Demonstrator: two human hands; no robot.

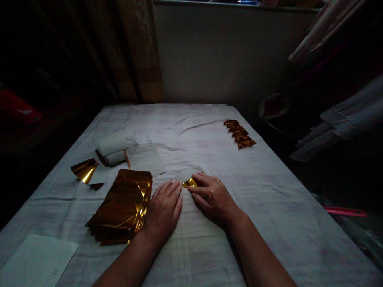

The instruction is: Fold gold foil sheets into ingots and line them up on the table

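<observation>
Head view: a small gold foil piece (189,183) lies on the cloth-covered worktop (194,251), under the fingertips of the right hand (213,195) and just beyond those of the left hand, with a pale portion showing along its far side. The right hand's fingers bend over the foil and touch it; whether they pinch it or merely press, I cannot tell. The left hand (166,203) grasps nothing, lying palm down with its fingers stretched towards the foil. Just left of that hand is a thick stack of gold sheets (121,199), its edges uneven. Beyond the left hand and to its left lie crumpled pale papers (145,157), and farther left a curled gold sheet (86,171). Left of the left forearm is a flat white sheet (38,259). Well beyond the right hand, to its right, folded gold pieces (238,133) form a row near the worktop's edge.
</observation>
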